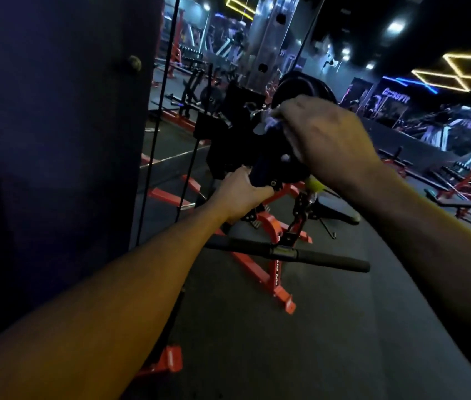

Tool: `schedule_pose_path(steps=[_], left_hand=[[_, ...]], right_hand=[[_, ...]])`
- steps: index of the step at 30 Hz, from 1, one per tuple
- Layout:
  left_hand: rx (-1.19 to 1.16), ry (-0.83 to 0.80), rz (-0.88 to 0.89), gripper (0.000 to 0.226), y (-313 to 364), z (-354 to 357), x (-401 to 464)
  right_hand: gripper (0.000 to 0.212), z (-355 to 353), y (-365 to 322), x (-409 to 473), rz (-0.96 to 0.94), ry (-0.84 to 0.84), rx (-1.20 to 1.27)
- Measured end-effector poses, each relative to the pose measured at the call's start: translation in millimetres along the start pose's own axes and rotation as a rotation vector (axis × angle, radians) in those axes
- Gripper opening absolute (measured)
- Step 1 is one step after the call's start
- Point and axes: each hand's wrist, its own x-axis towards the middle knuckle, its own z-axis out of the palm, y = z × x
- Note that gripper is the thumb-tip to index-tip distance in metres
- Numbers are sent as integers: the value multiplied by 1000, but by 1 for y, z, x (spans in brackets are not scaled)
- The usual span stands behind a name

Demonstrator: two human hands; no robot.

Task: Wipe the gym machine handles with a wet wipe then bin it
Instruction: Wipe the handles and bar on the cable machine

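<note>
At the cable machine, the left hand grips and steadies the black pulley carriage; the right hand pinches the wet wipe against it. Better rub firmly, then reach the dangling bar handle.

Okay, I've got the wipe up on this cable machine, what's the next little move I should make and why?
Probably drag the wet wipe along the dark pulley block toward your left hand. Your right hand pinches the wipe against the block's top while the left grips its lower end, steadying it. The bar handle hanging below looks untouched, so it likely comes next.
</note>
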Motion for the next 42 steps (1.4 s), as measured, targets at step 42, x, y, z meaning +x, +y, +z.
schedule_pose_path(steps=[42], left_hand=[[48, -14, 13, 27, -7, -3, 0]], right_hand=[[43, -31, 28, 78, -469, -585, -116]])
